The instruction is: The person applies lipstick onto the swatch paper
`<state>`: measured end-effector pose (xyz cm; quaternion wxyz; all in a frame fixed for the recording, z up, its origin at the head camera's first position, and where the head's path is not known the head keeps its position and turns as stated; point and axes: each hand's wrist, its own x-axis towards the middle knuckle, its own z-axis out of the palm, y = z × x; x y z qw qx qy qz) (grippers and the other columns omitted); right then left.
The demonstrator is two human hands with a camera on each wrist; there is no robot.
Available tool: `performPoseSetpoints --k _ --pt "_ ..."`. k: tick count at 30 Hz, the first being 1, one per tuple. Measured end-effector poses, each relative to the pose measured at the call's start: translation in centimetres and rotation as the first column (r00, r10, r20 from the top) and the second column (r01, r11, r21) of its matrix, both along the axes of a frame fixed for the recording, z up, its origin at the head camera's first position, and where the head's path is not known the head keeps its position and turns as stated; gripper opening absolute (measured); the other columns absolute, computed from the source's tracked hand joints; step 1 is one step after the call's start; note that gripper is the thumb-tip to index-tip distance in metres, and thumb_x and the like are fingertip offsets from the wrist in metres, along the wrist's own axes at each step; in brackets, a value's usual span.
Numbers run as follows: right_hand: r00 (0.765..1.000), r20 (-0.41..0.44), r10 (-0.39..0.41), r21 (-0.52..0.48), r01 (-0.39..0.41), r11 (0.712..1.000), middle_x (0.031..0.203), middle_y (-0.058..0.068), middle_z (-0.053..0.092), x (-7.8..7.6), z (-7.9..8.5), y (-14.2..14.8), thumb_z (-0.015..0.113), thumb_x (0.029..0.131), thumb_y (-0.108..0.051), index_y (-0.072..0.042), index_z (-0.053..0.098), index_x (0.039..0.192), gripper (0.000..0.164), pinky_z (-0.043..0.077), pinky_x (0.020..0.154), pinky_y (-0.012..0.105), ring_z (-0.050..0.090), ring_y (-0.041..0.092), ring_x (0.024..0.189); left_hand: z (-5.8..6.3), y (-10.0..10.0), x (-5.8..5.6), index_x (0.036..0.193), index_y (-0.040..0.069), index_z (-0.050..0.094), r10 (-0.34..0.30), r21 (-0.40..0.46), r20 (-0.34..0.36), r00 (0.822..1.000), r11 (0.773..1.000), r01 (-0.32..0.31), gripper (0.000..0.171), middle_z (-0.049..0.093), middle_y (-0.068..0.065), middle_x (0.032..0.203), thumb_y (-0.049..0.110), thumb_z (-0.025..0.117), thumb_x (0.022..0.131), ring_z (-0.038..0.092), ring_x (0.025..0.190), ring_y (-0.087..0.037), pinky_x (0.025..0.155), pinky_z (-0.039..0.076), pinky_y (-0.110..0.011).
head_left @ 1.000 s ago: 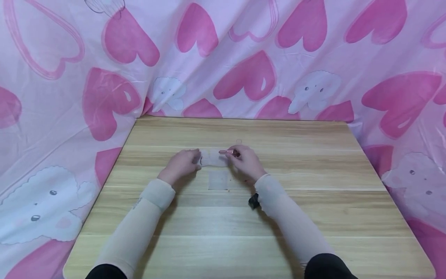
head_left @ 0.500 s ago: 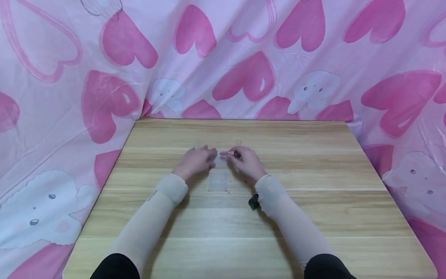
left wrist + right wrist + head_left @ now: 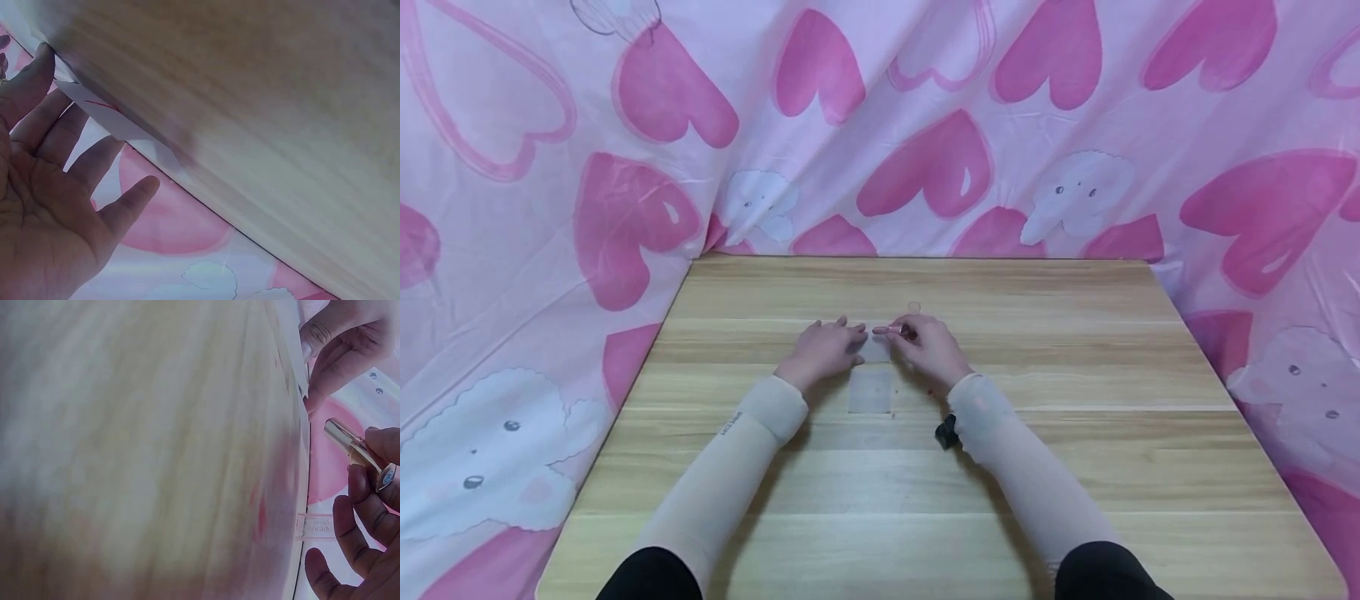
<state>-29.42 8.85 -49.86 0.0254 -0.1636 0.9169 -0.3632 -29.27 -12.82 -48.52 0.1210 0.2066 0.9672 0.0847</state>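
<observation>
In the head view my left hand (image 3: pixel 826 350) rests its spread fingers on the left part of a thin white sheet (image 3: pixel 876 350), hiding much of it. The left wrist view shows that sheet (image 3: pixel 122 122) raised at one edge, with a thin red stroke on it; thumb and fingers are fairly straight. My right hand (image 3: pixel 932 346) pinches a small shiny gold lipstick tube (image 3: pixel 350 444) between thumb and fingertips, its end pointing left above the sheet's right part. Whether the tip touches the sheet cannot be told.
A translucent square sheet (image 3: pixel 870 392) lies just nearer than the hands on the wooden table (image 3: pixel 1037 467). Beyond the right hand is a small clear, rounded object (image 3: pixel 914 307). Tiny red specks dot the wood. A pink heart-patterned curtain (image 3: pixel 925 167) surrounds the table.
My left hand has moved right, from the white sheet's left end to over its middle, and its fingers have spread. The right hand with the lipstick has stayed almost still.
</observation>
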Motion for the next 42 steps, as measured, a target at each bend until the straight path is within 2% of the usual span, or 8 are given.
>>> performPoseSetpoints --k 9,17,27,42 --pt "1.000 0.019 -0.012 0.011 0.012 1.000 0.099 -0.008 0.067 0.20 0.15 0.02 0.063 0.092 -0.039 -0.025 0.066 0.113 0.025 0.052 0.089 0.036 0.060 0.012 0.093 -0.15 0.14 -0.09 0.138 0.027 0.053 0.023 -0.021 0.012 1.000 1.000 -0.023 0.052 0.040 0.010 0.153 0.040 0.065 0.090 0.027 0.148 -0.026 0.117 0.022 -0.062" --pt "1.000 0.016 -0.002 0.042 0.002 0.999 0.097 -0.009 0.066 0.00 0.28 0.00 0.063 0.093 -0.039 -0.025 0.067 0.110 0.022 0.052 0.088 0.034 0.059 0.012 0.091 0.06 0.23 -0.03 0.138 0.027 0.053 0.026 0.011 0.018 0.999 1.000 -0.026 0.051 0.040 0.009 0.152 0.039 0.066 0.090 0.029 0.147 -0.027 0.116 0.022 -0.063" --pt "1.000 0.022 -0.004 0.057 0.002 0.998 0.106 -0.008 0.068 0.06 0.37 -0.08 0.063 0.092 -0.040 -0.026 0.068 0.109 0.023 0.052 0.093 0.036 0.061 0.013 0.098 -0.14 -0.03 -0.18 0.137 0.027 0.054 0.033 0.034 0.021 0.999 0.999 -0.034 0.051 0.042 0.011 0.151 0.038 0.067 0.089 0.030 0.147 -0.027 0.117 0.022 -0.062" --pt "1.000 0.016 0.011 0.074 -0.012 0.997 0.103 -0.007 0.068 0.04 0.88 0.00 0.061 0.093 -0.040 -0.024 0.068 0.110 0.024 0.052 0.090 0.036 0.061 0.012 0.094 -0.09 -0.03 -0.31 0.136 0.028 0.056 0.032 0.002 0.007 0.999 0.999 -0.032 0.051 0.043 0.014 0.150 0.040 0.067 0.088 0.033 0.146 -0.026 0.116 0.024 -0.061"
